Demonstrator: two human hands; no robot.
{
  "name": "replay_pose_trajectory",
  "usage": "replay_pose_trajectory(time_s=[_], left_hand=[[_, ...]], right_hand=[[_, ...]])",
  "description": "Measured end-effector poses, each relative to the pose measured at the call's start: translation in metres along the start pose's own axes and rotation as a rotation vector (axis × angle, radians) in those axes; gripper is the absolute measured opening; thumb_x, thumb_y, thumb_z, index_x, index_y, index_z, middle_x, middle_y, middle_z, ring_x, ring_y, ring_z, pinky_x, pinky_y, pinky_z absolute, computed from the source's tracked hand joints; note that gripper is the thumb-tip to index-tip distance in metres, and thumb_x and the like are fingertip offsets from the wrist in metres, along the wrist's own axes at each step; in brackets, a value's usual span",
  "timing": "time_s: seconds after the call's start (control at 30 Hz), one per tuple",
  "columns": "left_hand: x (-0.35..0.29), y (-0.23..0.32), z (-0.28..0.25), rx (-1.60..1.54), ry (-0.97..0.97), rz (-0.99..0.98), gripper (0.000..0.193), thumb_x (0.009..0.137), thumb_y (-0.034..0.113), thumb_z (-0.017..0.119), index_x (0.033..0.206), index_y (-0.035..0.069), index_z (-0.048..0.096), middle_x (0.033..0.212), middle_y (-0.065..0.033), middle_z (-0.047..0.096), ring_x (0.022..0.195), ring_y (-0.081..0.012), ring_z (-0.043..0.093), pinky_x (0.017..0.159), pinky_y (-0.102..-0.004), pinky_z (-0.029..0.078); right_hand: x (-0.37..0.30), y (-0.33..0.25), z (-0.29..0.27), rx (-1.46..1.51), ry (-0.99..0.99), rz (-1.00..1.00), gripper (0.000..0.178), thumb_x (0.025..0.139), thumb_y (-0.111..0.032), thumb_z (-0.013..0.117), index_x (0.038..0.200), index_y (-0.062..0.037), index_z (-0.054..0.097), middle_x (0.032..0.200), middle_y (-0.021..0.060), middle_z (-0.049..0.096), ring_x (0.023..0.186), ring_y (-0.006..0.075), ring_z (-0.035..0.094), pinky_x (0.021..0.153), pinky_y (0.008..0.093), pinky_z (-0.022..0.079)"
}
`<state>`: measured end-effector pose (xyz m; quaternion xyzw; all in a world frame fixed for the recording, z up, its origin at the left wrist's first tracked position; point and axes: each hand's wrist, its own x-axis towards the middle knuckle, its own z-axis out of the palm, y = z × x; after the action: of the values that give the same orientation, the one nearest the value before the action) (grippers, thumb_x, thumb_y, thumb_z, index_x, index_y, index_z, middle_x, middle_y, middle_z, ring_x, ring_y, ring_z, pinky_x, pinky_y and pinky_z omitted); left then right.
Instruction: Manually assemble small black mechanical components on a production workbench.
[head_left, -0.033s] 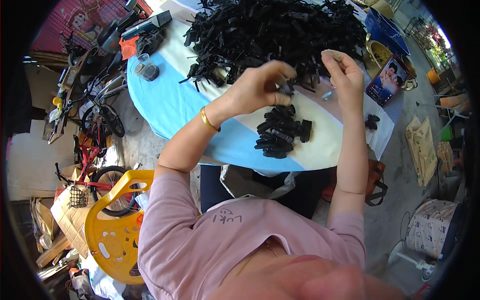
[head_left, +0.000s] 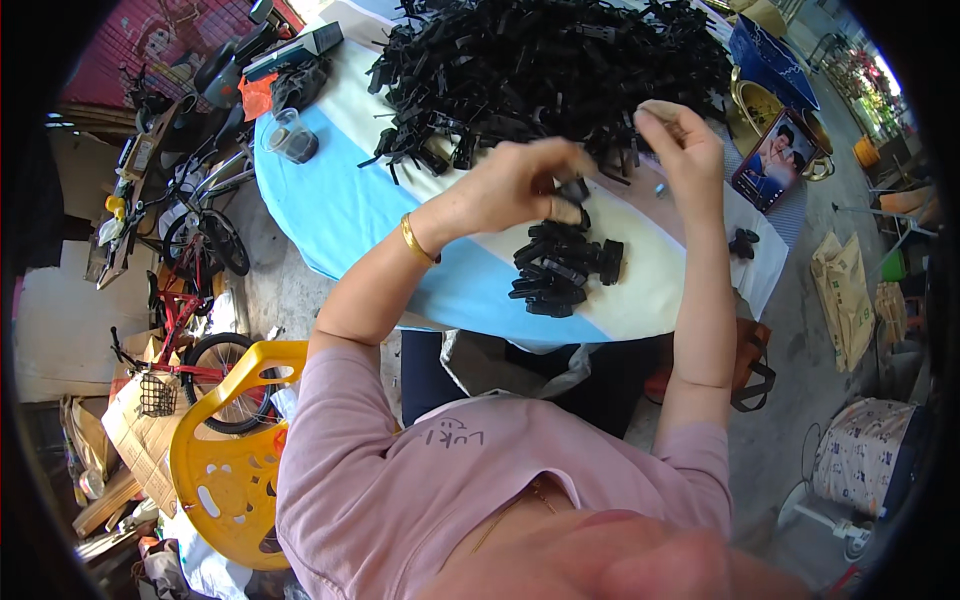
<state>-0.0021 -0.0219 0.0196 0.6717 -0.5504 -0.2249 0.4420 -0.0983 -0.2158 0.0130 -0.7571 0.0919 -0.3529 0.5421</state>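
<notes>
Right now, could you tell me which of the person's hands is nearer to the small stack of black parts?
Left. The left hand hovers directly above the small stack of black parts; the right hand is raised farther off, up and to its right.

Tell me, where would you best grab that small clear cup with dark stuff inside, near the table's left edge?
Take the small clear cup by its side wall, coming from the left table edge: it stands upright with its mouth open, and black plastic parts crowd its right.

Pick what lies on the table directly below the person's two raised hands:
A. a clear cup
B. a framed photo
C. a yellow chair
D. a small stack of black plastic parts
D. Below the left hand and right hand, a small stack of black plastic parts sits on the table, apart from the big heap farther back.
</notes>
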Motion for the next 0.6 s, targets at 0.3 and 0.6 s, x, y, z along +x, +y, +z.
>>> replay_pose_trajectory(time_s=[0.3, 0.6], left_hand=[[0.001, -0.013, 0.005, 0.027, 0.023, 0.151, 0.023, 0.079, 0.018, 0.065, 0.098, 0.005, 0.062, 0.088, -0.004, 0.063, 0.074, -0.0109, 0.057, 0.065, -0.0242, 0.046], [0.008, -0.025, -0.002, -0.724, 0.113, -0.198, 0.051, 0.086, 0.02, 0.057, 0.128, -0.001, 0.035, 0.113, -0.0175, 0.054, 0.098, -0.0236, 0.058, 0.087, -0.0327, 0.047]], right_hand=[[-0.009, 0.008, 0.011, -0.966, -0.381, 0.052, 0.019, 0.074, -0.019, 0.063, 0.087, -0.0059, 0.065, 0.078, 0.0148, 0.064, 0.072, 0.0316, 0.061, 0.065, 0.0382, 0.048], [-0.002, -0.002, 0.002, -0.272, -0.15, 0.068, 0.014, 0.077, -0.01, 0.066, 0.084, 0.0021, 0.064, 0.068, 0.0013, 0.062, 0.062, 0.0047, 0.053, 0.058, 0.0192, 0.043]])
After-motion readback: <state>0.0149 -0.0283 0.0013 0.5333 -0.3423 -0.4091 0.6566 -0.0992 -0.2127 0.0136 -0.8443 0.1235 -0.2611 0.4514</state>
